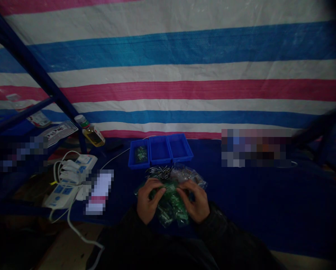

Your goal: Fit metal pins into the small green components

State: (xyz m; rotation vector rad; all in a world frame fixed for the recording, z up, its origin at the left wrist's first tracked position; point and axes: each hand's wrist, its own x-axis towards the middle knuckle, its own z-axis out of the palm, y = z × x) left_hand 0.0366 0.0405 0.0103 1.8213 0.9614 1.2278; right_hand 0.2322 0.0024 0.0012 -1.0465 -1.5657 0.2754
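Between my hands is a small green-tinted plastic bag (pixel 171 186). My left hand (pixel 149 198) pinches its left side with thumb and fingers, and my right hand (pixel 194 200) pinches the right side. Below and around it lie more green plastic bags (pixel 168 215) with small pale pieces inside. Just beyond my fingers is a pile of loose metal pins or screws (pixel 160 172). To its right rests a clear plastic bag (pixel 191 175) whose contents I cannot make out.
Three joined blue trays (pixel 160 150) stand behind the pile; the left one holds a green bag (pixel 141 154). At left are a power strip (pixel 69 183) with plugs and cables, a bottle (pixel 90 131) of yellow liquid and a blue metal frame (pixel 30 60). A striped tarp (pixel 184 90) hangs behind.
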